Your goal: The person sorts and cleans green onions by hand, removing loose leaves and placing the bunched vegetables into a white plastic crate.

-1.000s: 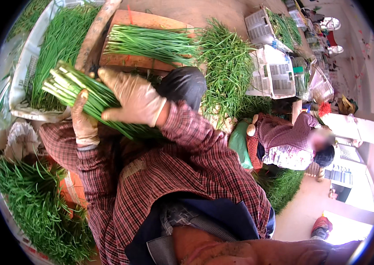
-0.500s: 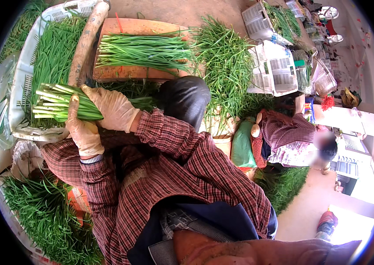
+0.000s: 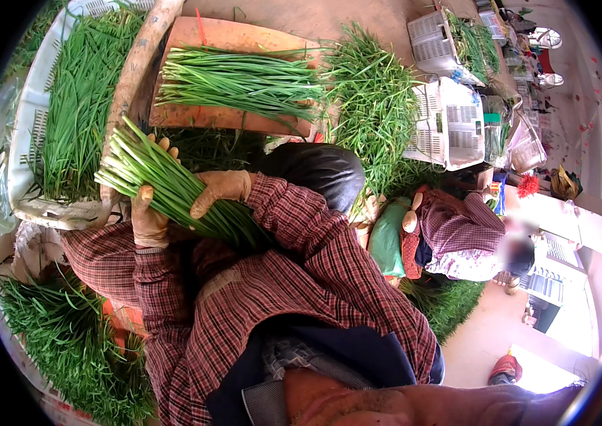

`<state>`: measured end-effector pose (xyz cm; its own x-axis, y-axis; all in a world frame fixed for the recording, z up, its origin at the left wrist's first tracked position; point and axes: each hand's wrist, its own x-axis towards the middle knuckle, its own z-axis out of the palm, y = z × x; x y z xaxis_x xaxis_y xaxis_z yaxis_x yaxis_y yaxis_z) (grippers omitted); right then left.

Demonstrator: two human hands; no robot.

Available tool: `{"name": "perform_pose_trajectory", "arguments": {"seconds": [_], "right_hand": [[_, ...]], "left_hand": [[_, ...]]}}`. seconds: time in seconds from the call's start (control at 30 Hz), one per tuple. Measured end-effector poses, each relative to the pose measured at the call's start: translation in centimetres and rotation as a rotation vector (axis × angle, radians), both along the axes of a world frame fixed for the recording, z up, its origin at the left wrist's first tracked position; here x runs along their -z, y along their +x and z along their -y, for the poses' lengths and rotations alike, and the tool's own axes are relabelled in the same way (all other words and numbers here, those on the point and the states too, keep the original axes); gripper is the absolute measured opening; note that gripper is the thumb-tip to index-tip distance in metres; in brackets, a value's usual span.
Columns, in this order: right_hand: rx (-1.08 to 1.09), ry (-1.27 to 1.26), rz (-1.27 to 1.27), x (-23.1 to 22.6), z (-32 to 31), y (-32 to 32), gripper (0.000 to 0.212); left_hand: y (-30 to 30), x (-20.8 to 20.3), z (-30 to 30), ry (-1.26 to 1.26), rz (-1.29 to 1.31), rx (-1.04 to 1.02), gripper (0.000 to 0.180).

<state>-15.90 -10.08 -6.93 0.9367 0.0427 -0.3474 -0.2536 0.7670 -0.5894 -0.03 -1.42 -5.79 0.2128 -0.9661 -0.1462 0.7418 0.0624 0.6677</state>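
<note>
A bunch of garlic chives [image 3: 180, 181], pale stem ends to the upper left and green leaves to the lower right, lies across both of my hands above my lap. My left hand [image 3: 150, 221], in a thin stained glove, is closed round the stem half, thumb in front and fingertips showing behind. My right hand [image 3: 223, 190], gloved too, grips the bunch from above farther down the leaves. Beyond them, a flat pile of chives [image 3: 240, 79] rests on an orange-brown board [image 3: 244, 34], with a red tie [image 3: 200, 30] sticking out from under it.
A white crate [image 3: 24, 145] of chives stands at left, a wooden pole [image 3: 134, 71] beside it. Loose chives [image 3: 368, 106] heap right of the board, near white baskets [image 3: 450, 128]. More greens [image 3: 66, 334] lie lower left. Another person [image 3: 461, 231] bends over at right.
The bunch has swung from nearly level to a slant and come right, closer to my body. My right hand has moved from the stem ends to the leaf part.
</note>
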Motion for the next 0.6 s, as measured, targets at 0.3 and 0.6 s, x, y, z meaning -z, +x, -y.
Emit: {"name": "perform_pose_trajectory", "arguments": {"seconds": [0.3,0.6], "right_hand": [[-0.216,0.284,0.043,2.0,2.8,-0.3,0.04],[0.074,-0.946,-0.282,-2.5,7.8,-1.2,0.088]], "left_hand": [[-0.2,2.2,2.4,-0.078,-0.196,0.001,0.099],[-0.4,0.7,6.4,0.094,-0.062,-0.25,0.068]]}}
